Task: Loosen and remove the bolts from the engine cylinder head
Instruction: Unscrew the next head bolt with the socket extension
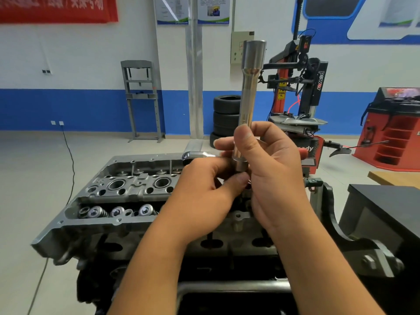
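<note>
A grey engine cylinder head sits on a stand below me, with valve springs and spark plug wells exposed on its left half. Above its right half I hold a long shiny socket extension upright. My right hand grips its lower shaft, thumb on the near side. My left hand pinches the lower end of the tool, where a ratchet head sticks out to the left behind my fingers. The hands hide the head's right half. No loose bolt shows.
A black engine stand bracket and a dark cabinet lie to the right. Behind stand a tyre changer, stacked tyres, a red wheel balancer and a grey press frame. A cable runs along the floor at left.
</note>
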